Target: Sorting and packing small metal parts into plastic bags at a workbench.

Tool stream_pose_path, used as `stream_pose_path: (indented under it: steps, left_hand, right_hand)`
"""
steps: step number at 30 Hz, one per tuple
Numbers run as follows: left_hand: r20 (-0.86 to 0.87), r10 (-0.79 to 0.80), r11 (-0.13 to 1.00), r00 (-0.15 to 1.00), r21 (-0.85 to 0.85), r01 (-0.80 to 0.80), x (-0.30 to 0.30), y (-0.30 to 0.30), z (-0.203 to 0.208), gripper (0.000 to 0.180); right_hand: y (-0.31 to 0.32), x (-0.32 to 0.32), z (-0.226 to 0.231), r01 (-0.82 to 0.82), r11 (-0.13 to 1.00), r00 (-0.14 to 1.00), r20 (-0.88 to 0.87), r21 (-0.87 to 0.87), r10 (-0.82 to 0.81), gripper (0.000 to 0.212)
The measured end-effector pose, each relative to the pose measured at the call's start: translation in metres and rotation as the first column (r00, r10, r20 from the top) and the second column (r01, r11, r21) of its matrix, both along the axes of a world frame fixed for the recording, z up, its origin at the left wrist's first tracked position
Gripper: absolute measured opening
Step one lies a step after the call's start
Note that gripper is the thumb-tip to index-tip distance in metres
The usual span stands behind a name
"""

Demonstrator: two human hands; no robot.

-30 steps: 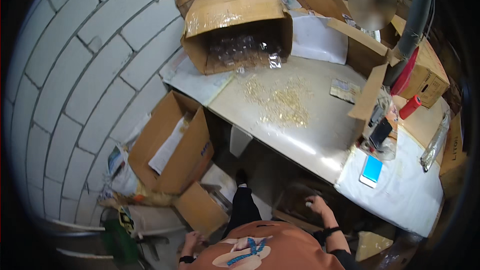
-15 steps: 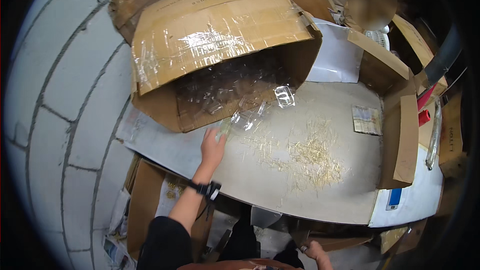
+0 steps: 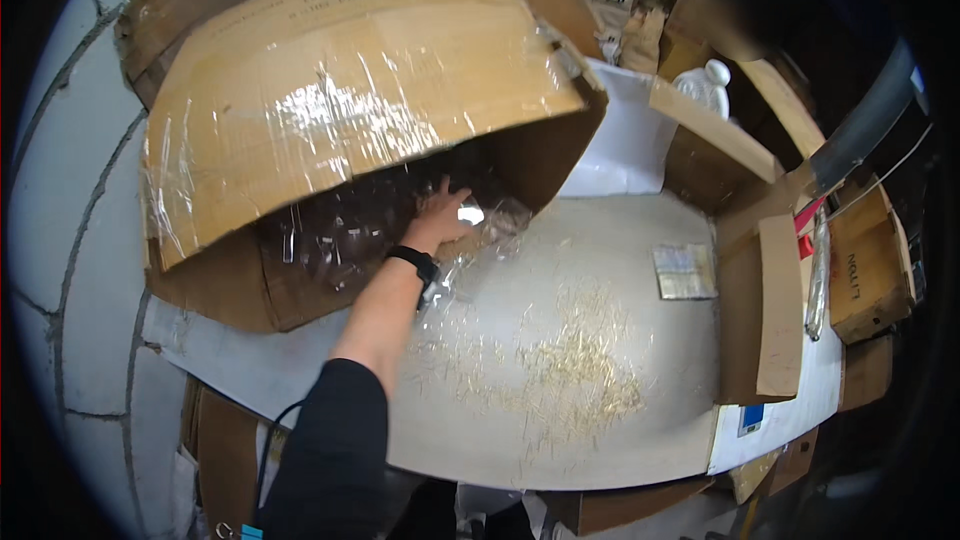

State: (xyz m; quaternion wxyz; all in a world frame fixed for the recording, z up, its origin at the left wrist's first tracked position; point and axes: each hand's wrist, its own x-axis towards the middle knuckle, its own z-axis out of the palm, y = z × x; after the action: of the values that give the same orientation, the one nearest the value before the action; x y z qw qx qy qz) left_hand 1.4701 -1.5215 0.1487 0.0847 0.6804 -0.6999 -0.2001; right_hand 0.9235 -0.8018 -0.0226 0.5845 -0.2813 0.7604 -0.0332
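Observation:
My left hand point(image 3: 440, 218) reaches into the mouth of a large cardboard box point(image 3: 350, 70) lying on its side. Its fingers are spread over clear plastic packages point(image 3: 345, 250), and nothing shows gripped in them. A shiny clear piece point(image 3: 470, 212) lies right beside the thumb. More clear plastic point(image 3: 505, 225) spills over the box's lower edge onto the table point(image 3: 660, 440). Loose thin gold-coloured pieces point(image 3: 580, 370) are scattered on the tabletop, to the right of my forearm. My right hand is out of view.
A stack of flat printed pieces point(image 3: 685, 272) lies toward the right, against an upright cardboard flap point(image 3: 778, 310). A small blue-and-white item point(image 3: 750, 420) sits at the right front corner. White sheeting point(image 3: 620, 140) stands behind. A block wall point(image 3: 90, 340) rises on the left.
My left hand has moved from the table edge forward into the box, onto the clear packages. My right hand has left the view. The view has shifted, with the box now further left.

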Motion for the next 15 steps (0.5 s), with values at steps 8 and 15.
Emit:
stream_pose_path:
  steps: [8,15]
  left_hand:
    - [0.139,-0.15,0.987,0.979,-0.038,0.157,0.022,0.103,0.03,0.062]
    - [0.249,-0.191,0.979,0.949,-0.028,0.204,0.049,0.178,0.037,0.061]
  right_hand:
    - [-0.108,0.028,0.005,-0.526,0.839,0.842,0.054,-0.14,0.537,0.031]
    - [-0.137,0.047,0.02,-0.826,0.536,0.512,0.167,-0.171,0.842,0.035]
